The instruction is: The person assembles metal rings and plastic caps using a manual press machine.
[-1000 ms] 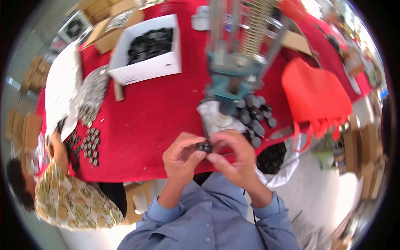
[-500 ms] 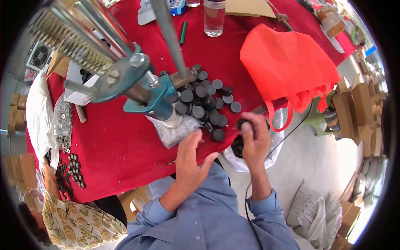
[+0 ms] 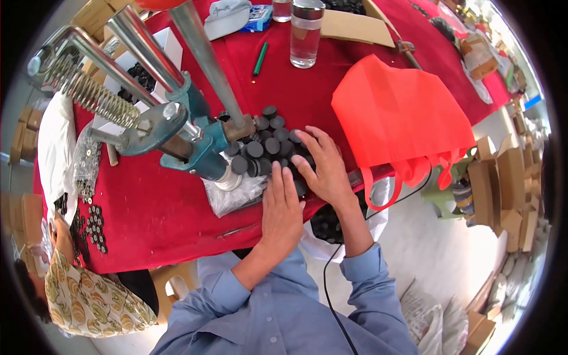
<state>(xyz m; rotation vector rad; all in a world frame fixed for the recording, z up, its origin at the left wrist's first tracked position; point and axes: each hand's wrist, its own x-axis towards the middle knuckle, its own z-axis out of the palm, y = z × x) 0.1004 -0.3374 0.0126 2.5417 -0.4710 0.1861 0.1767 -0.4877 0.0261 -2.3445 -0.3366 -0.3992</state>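
Note:
A heap of black round caps [image 3: 272, 145] lies on the red-covered table in front of me. My left hand [image 3: 283, 207] rests at the near side of the heap with its fingers stretched out. Over the right side of the heap my right hand [image 3: 324, 165] is spread, its fingertips touching caps and partly covering them. Neither hand grips a cap that I can see. Left of the heap stands a teal hand press [image 3: 204, 155] with a steel lever and coil spring. Under its ram lies a clear plastic bag [image 3: 228, 198].
A red fabric bag [image 3: 402, 112] lies at the right. Below the table edge hangs a white bag [image 3: 378, 222] with dark pieces inside. A water glass [image 3: 305, 41] and green pen [image 3: 260, 58] stand farther back. At the left, another person's arm [image 3: 62, 239] reaches toward small dark parts [image 3: 96, 228].
My right hand has moved from beside the table edge, where it held a black cap, onto the heap and opened. My left hand has come up to the heap's near side. The view has shifted.

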